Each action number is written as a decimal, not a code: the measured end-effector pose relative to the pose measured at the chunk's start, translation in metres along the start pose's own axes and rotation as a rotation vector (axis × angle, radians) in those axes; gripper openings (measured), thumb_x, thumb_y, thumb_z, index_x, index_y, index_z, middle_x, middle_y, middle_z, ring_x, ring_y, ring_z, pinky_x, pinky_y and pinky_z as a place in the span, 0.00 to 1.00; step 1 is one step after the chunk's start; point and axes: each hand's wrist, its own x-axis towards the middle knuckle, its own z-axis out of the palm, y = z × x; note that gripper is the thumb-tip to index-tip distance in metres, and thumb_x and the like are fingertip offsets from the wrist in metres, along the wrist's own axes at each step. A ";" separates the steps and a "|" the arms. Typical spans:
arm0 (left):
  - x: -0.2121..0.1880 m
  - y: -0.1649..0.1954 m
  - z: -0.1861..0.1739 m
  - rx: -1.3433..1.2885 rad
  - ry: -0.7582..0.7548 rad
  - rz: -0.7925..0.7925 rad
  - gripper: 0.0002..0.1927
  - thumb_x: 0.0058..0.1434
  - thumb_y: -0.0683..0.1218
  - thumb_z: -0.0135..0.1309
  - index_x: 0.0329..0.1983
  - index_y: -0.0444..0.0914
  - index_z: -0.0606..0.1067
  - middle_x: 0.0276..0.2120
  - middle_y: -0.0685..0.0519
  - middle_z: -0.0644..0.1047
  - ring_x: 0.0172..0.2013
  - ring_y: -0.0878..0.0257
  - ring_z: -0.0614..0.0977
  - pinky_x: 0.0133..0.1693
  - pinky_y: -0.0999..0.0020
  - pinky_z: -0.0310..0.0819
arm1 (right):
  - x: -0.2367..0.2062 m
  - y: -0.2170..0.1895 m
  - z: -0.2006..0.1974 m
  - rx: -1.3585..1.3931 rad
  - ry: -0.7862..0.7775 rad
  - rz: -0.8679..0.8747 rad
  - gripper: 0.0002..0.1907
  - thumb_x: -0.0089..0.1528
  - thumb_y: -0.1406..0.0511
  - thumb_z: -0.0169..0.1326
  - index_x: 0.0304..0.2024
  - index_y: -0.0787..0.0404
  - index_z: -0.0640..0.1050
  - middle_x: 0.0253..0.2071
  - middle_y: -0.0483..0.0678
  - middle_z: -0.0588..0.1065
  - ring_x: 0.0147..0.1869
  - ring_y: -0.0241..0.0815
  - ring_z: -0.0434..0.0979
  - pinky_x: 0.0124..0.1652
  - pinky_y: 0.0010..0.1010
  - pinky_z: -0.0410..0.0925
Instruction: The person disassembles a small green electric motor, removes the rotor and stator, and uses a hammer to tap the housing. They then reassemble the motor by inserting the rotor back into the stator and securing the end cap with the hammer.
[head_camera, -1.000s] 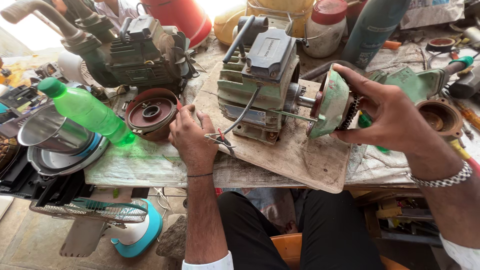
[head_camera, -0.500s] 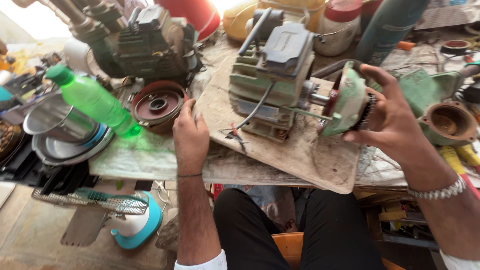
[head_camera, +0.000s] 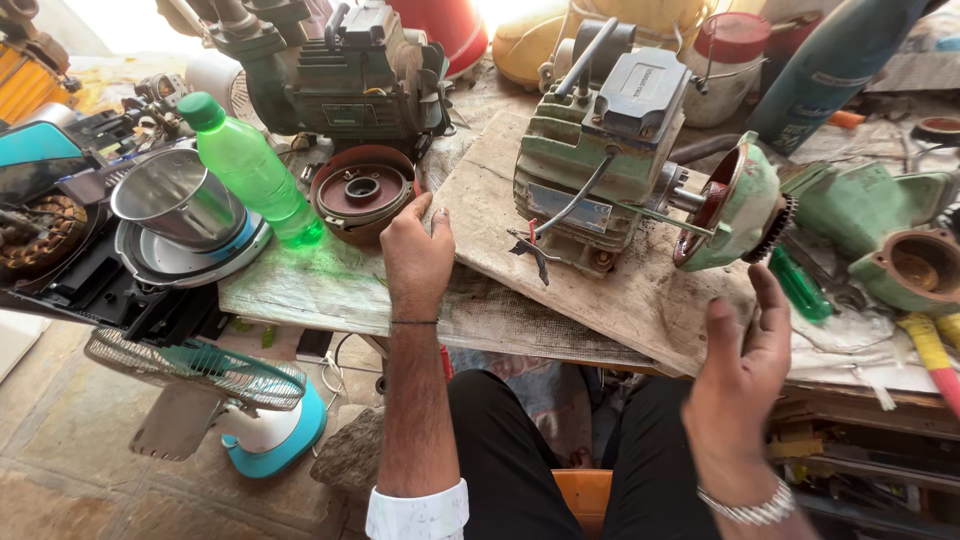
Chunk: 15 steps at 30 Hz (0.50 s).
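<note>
A worn green electric motor (head_camera: 590, 160) lies on a stone slab (head_camera: 620, 300) on the workbench. Its green end cover (head_camera: 735, 205) hangs on the long bolts at the motor's right end, pulled away from the body. My right hand (head_camera: 745, 365) hovers open just below and in front of that cover, touching nothing. My left hand (head_camera: 415, 255) rests flat on the slab's left edge, fingers near a rusty round cover (head_camera: 360, 195). A green-handled screwdriver (head_camera: 800, 285) lies right of the end cover.
A green plastic bottle (head_camera: 250, 170) stands at the left beside steel bowls (head_camera: 180, 205). Another dark motor (head_camera: 350, 70) sits behind. A green pump housing (head_camera: 895, 245) is at the right. A small fan (head_camera: 230, 385) stands on the floor.
My right hand has let go of the green end cover and dropped back toward me. The cover stays on the bolts. My left hand has stayed on the slab.
</note>
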 end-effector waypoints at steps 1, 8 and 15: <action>0.002 0.001 -0.001 0.000 0.007 -0.012 0.20 0.62 0.44 0.58 0.55 0.29 0.78 0.48 0.34 0.81 0.50 0.47 0.84 0.52 0.60 0.78 | 0.001 0.001 0.002 0.014 0.044 -0.034 0.32 0.70 0.59 0.55 0.71 0.69 0.65 0.63 0.62 0.69 0.61 0.42 0.69 0.56 0.30 0.68; -0.024 0.007 -0.024 -0.093 -0.022 -0.192 0.20 0.57 0.47 0.65 0.50 0.32 0.82 0.42 0.41 0.85 0.41 0.57 0.88 0.45 0.65 0.81 | 0.050 -0.003 -0.011 0.122 0.024 0.006 0.18 0.75 0.63 0.46 0.61 0.70 0.73 0.57 0.54 0.77 0.60 0.41 0.80 0.57 0.27 0.76; -0.053 0.023 -0.034 -0.167 -0.058 -0.288 0.20 0.53 0.48 0.68 0.44 0.31 0.80 0.36 0.43 0.85 0.35 0.59 0.89 0.38 0.67 0.83 | 0.096 0.003 -0.025 0.179 0.020 -0.016 0.12 0.76 0.67 0.47 0.57 0.69 0.74 0.53 0.59 0.78 0.56 0.43 0.82 0.58 0.30 0.77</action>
